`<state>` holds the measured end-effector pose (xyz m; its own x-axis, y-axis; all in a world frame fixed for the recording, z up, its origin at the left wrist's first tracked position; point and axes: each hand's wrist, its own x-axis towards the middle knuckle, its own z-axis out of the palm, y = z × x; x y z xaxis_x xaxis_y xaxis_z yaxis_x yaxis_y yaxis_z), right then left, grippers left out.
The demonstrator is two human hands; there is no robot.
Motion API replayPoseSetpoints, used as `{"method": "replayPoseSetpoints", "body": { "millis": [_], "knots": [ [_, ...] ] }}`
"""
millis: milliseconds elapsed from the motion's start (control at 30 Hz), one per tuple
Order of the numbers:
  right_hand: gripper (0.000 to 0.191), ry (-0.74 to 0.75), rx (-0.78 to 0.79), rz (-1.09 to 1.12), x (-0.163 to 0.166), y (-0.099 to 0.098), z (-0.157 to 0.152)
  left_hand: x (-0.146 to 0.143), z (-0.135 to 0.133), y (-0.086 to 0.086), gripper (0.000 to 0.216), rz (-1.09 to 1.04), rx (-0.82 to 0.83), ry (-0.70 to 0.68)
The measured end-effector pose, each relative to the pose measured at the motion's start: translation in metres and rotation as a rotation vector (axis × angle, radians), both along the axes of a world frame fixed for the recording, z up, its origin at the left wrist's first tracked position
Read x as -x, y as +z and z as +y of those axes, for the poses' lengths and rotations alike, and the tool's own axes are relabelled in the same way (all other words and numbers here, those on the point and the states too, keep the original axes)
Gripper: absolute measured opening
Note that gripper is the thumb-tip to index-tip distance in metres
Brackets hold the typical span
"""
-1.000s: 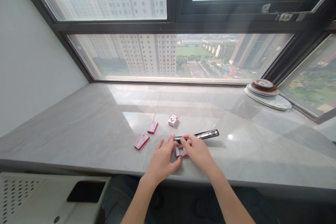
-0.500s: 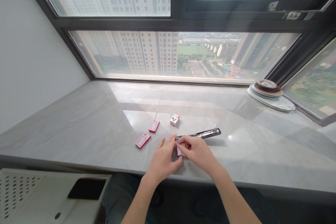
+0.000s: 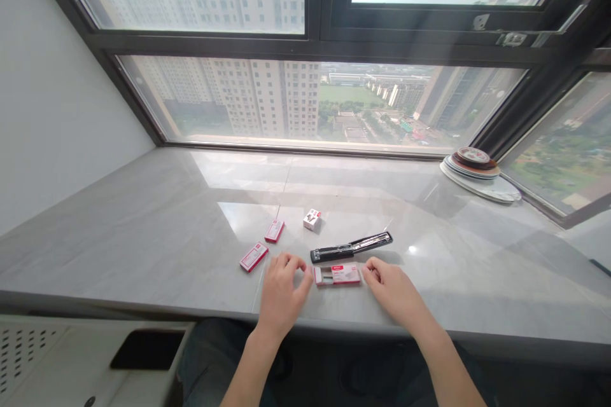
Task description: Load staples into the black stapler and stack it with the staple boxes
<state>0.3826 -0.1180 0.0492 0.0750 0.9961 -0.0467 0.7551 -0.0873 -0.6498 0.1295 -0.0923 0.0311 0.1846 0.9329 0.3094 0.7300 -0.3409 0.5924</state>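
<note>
A red-and-white staple box [image 3: 346, 274] lies between my hands, its inner tray pulled partly out at the left with some grey content showing. My left hand [image 3: 281, 296] is at the tray's left end, fingers loosely bent, with a gap between thumb and forefinger and nothing seen in it. Just off the box's right end, my right hand [image 3: 394, 289] has its fingers pinched together; whatever they hold, if anything, is hidden. Behind the box, a black stapler [image 3: 352, 248] lies opened out, its metal staple channel facing up.
Two more flat red-and-white boxes lie left of my hands, one nearer [image 3: 253, 257] and one farther [image 3: 274, 231]. A small white box [image 3: 312, 219] stands behind the stapler. Stacked plates [image 3: 477, 172] sit by the window corner. The counter's front edge [image 3: 229, 315] runs close to my wrists.
My hands have moved apart, left hand leftward and right hand rightward, uncovering the staple box and the stapler's near half. The view has shifted slightly.
</note>
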Motion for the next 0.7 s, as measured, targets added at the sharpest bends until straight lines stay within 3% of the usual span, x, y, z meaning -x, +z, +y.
{"method": "replayPoseSetpoints", "body": {
  "millis": [67, 167, 267, 333, 400, 500, 567, 700],
  "knots": [
    [0.032, 0.041, 0.019, 0.021, 0.002, -0.009, -0.001, -0.007, -0.003, -0.003, 0.028, 0.059, 0.0, 0.036],
    [0.031, 0.086, -0.017, 0.084, 0.013, -0.018, 0.0, -0.02, -0.006, -0.006, 0.031, 0.108, -0.016, 0.015],
    [0.034, 0.027, 0.001, 0.178, 0.006, -0.024, 0.002, -0.031, -0.01, -0.003, 0.03, 0.106, -0.016, 0.053],
    [0.036, -0.064, 0.099, 0.284, -0.013, -0.025, 0.003, -0.036, -0.011, 0.0, 0.026, 0.084, -0.015, 0.054],
    [0.047, -0.149, 0.186, 0.409, -0.036, -0.023, 0.006, -0.04, -0.011, 0.001, 0.023, 0.069, -0.017, 0.029],
    [0.076, -0.206, 0.149, 0.601, -0.061, -0.015, 0.014, -0.045, -0.008, -0.004, 0.035, 0.083, -0.016, 0.006],
    [0.08, -0.163, 0.09, 0.718, -0.067, -0.008, 0.025, -0.046, -0.006, -0.007, 0.04, 0.095, -0.027, -0.003],
    [0.06, 0.017, 0.004, 0.787, -0.055, 0.006, 0.053, -0.045, -0.005, -0.008, 0.039, 0.109, -0.033, -0.018]
  ]
}}
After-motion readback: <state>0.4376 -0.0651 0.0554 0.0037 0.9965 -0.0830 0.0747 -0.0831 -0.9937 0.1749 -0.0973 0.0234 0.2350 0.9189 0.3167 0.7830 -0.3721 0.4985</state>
